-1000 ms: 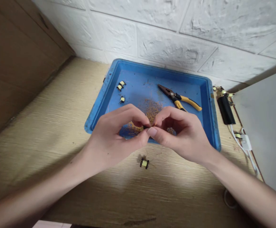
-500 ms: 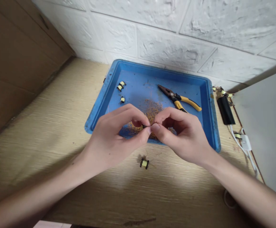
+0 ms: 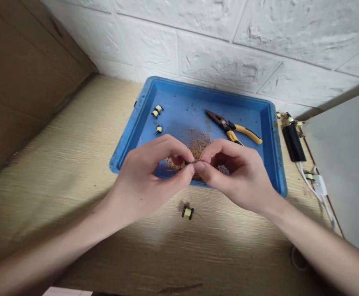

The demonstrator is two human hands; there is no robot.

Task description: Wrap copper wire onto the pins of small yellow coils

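My left hand (image 3: 154, 172) pinches a small black-and-yellow transformer (image 3: 185, 163), mostly covered by the fingers. The thumb and forefinger of my right hand (image 3: 231, 170) close at its near end, on what looks like a thin copper wire (image 3: 200, 156). Both hands meet over the front of a blue tray (image 3: 268, 156), above a heap of copper wire clippings (image 3: 198, 142). On the table below the hands lies another transformer (image 3: 187, 212) with loose wire ends.
Inside the tray are yellow-handled long-nose pliers (image 3: 225, 123) and several small transformers (image 3: 157, 111). Right of the tray lie a black cylinder (image 3: 293, 143) with a white cable and more transformers (image 3: 290, 119). A white brick-patterned wall (image 3: 210, 57) stands behind, a brown panel (image 3: 22, 74) at left.
My right fingertips have shifted very slightly left, and a curved wire now shows above them. Everything else stays in place.
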